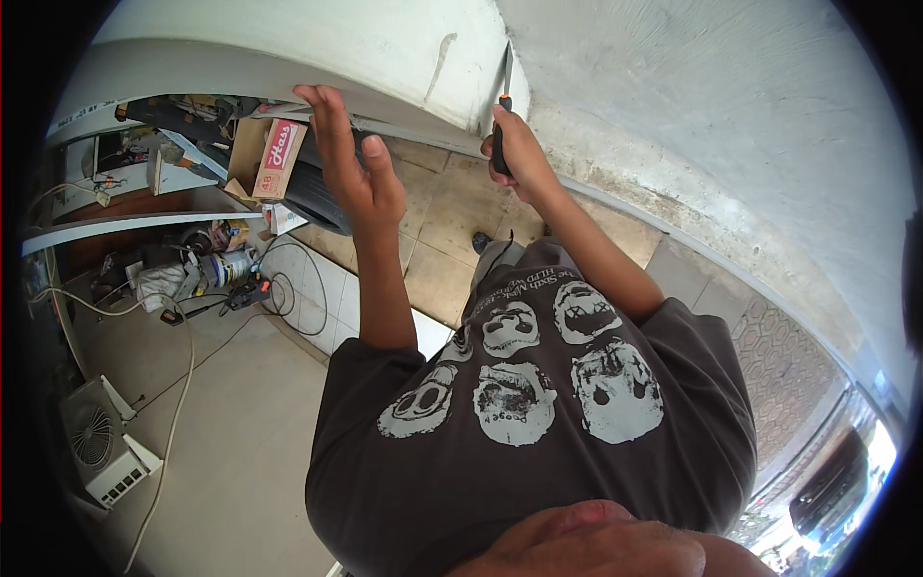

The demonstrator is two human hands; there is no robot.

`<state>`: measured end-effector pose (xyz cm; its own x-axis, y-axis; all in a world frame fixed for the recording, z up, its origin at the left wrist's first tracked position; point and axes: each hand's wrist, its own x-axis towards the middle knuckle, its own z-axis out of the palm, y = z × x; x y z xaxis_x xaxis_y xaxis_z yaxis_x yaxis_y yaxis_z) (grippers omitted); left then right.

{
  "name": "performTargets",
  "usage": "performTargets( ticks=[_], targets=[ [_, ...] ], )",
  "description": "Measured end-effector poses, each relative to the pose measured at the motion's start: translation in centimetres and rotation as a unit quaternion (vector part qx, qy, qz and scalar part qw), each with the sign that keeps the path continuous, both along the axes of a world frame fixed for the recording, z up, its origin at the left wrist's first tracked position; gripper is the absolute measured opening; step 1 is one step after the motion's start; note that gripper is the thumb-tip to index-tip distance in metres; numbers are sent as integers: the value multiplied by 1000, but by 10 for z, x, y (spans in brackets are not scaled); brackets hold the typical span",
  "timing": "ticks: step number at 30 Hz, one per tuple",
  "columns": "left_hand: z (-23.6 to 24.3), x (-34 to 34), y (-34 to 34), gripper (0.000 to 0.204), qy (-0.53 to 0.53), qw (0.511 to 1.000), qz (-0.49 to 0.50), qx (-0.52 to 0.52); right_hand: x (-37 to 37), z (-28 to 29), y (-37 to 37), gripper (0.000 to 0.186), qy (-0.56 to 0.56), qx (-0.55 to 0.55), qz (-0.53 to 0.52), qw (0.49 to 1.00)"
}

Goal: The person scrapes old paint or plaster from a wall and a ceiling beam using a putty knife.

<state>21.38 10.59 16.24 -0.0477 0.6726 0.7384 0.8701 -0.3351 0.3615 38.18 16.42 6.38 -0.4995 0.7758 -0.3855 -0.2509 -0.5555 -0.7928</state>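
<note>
My right hand (519,149), top centre, is fisted round a screwdriver (504,111) whose tip meets the white panel's (288,38) edge; my left hand (351,163) is spread flat, fingertips under that panel. A slipped tip could jab my left hand. At upper left sits a brown cardboard box (260,154) with a red-and-white label.

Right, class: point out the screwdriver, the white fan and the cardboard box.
screwdriver (503,104), head view, handle top above the right hand.
white fan (93,438), head view, round grille.
cardboard box (252,149), head view, brown flap.
</note>
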Motion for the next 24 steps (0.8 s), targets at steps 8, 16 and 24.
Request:
performTargets(
  ticks=[8, 16, 24],
  targets=[
    [2, -1, -1, 60, 6, 1000, -5, -3, 6, 17, -9, 40, -4, -50, -6, 999],
    [-1, 2, 0, 64, -31, 999, 6, 0, 17, 35, -16, 36, 4, -75, 21, 997],
    [3, 1, -4, 64, -22, 1000, -7, -9, 22, 101, -34, 45, 37, 12, 104, 994]
  ],
)
